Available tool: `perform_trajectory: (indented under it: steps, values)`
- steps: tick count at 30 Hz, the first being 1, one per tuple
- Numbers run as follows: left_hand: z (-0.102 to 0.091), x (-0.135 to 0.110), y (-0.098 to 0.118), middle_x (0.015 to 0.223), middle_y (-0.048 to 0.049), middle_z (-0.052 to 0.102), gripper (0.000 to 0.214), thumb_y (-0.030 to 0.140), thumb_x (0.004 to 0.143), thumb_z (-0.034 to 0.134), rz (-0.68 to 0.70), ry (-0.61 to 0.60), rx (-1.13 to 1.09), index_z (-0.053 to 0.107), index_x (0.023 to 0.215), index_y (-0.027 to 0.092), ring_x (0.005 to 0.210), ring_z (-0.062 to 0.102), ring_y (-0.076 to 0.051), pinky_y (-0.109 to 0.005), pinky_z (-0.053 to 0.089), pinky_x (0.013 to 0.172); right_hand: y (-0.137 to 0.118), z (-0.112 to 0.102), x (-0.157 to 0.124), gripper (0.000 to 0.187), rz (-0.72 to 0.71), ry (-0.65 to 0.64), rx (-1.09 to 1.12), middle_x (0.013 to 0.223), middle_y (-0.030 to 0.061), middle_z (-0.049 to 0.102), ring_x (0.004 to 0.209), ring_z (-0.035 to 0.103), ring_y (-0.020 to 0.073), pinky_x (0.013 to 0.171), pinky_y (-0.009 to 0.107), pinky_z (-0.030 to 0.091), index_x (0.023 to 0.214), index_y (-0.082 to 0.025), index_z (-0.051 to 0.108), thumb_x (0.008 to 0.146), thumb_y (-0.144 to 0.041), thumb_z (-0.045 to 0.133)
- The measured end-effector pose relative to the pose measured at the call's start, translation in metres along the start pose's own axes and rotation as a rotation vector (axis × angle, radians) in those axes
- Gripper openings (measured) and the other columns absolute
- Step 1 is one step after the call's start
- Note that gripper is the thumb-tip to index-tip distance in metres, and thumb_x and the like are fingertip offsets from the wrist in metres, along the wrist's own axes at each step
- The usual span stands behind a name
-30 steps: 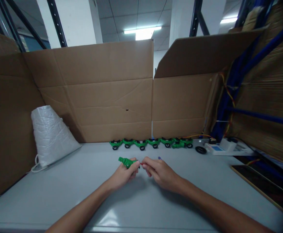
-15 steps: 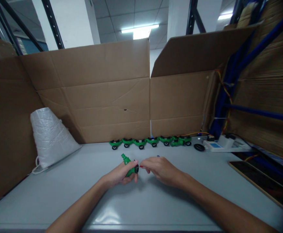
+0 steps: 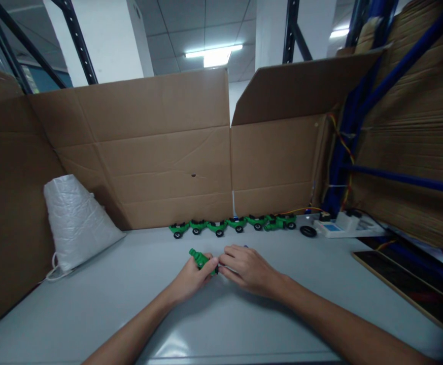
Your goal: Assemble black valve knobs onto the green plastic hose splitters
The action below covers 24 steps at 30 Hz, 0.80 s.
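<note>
My left hand (image 3: 191,278) is closed around a green toy vehicle (image 3: 199,257), whose narrow front end points up and to the left. Its black wheel end is mostly covered by my fingers. Close against that end is my right hand (image 3: 246,268), fingers pinched together on what looks like a small screwdriver (image 3: 246,247). Only a bluish end of this tool shows above the knuckles; the rest is hidden in the hand. The fingertips of both hands nearly meet, just above the grey tabletop (image 3: 160,314).
Several green toy vehicles (image 3: 217,228) with black wheels stand in a row along the cardboard wall (image 3: 160,162). Right of them lie a black ring (image 3: 308,231) and a white power strip (image 3: 343,228). A white wrapped bundle (image 3: 78,223) stands left; a dark flat panel (image 3: 407,289) lies right.
My right hand has moved in against the toy's wheel end, and its red-tipped tool is now covered. The toy has turned slightly in my left hand. The camera view has shifted a little.
</note>
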<state>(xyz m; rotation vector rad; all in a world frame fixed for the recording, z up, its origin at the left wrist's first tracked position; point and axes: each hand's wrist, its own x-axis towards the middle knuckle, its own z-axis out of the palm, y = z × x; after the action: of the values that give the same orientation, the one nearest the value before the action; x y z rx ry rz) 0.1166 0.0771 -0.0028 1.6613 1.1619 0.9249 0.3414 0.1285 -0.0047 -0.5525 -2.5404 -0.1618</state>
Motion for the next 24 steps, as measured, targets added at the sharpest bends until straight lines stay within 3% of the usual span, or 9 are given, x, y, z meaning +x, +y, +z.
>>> perform_trajectory:
  steps: [8, 17, 24]
  values:
    - [-0.0036, 0.0, 0.0041, 0.054, 0.006, 0.042, 0.071, 0.082, 0.093, 0.051, -0.055, -0.125, -0.01, 0.064, 0.08, 0.014, 0.047, 0.031, -0.009, -0.025, 0.021, 0.046, -0.0032, 0.0077, -0.0007, 0.02, -0.04, 0.108, -0.091, 0.082, 0.0006, 0.068, 0.07, 0.058, 0.0144, 0.057, 0.032, 0.026, 0.089, -0.02, 0.069, 0.105, -0.029, 0.059]
    - [0.0028, 0.0057, -0.0005, 0.056, 0.0071, 0.034, 0.064, 0.077, 0.092, 0.06, 0.005, 0.097, 0.062, 0.05, 0.068, 0.018, 0.053, 0.028, -0.009, -0.025, 0.019, 0.05, 0.0061, 0.0055, 0.0004, 0.019, 0.053, 0.081, -0.024, 0.082, 0.0005, 0.068, 0.069, 0.056, 0.0137, 0.058, 0.031, 0.024, 0.088, -0.021, 0.069, 0.103, -0.027, 0.058]
    - [0.0047, 0.0079, -0.0007, 0.05, 0.0056, 0.037, 0.07, 0.08, 0.095, 0.051, -0.001, 0.074, 0.068, 0.047, 0.06, 0.019, 0.049, 0.029, -0.009, -0.027, 0.021, 0.051, 0.0021, 0.0065, 0.0011, 0.019, 0.141, 0.062, 0.064, 0.08, 0.0, 0.068, 0.069, 0.058, 0.0138, 0.062, 0.029, 0.029, 0.084, -0.021, 0.067, 0.1, -0.024, 0.059]
